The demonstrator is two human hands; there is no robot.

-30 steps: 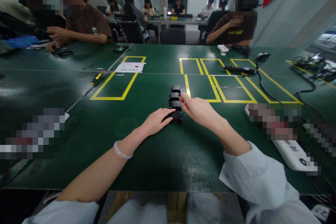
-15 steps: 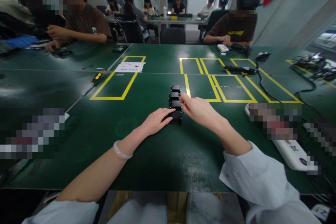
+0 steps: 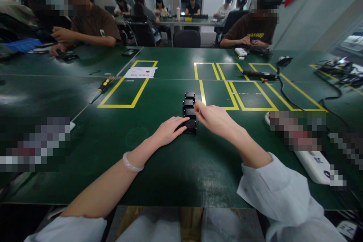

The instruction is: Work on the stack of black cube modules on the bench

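A row of several small black blocks (image 3: 190,112) stands on the green table in front of me, running away from me, with small shiny bits along the sides. My left hand (image 3: 170,129) holds the nearest end from the left; its thumb and forefinger lie on either side of the closest block. My right hand (image 3: 212,115) is closed in a pinch against the row's right side, beside the middle blocks. A thin dark piece shows below its fingers; what they hold is mostly hidden.
Yellow tape rectangles mark the green table (image 3: 170,181). A yellow-black screwdriver (image 3: 104,84) lies left, near a paper sheet (image 3: 141,72). To the right are a black pen-shaped tool (image 3: 259,75), cables (image 3: 340,70) and a white device (image 3: 314,166). Co-workers sit opposite.
Both my hands and the black blocks keep their places. Across the table, the right-hand co-worker's hands have shifted slightly, with one now lifted more into sight.
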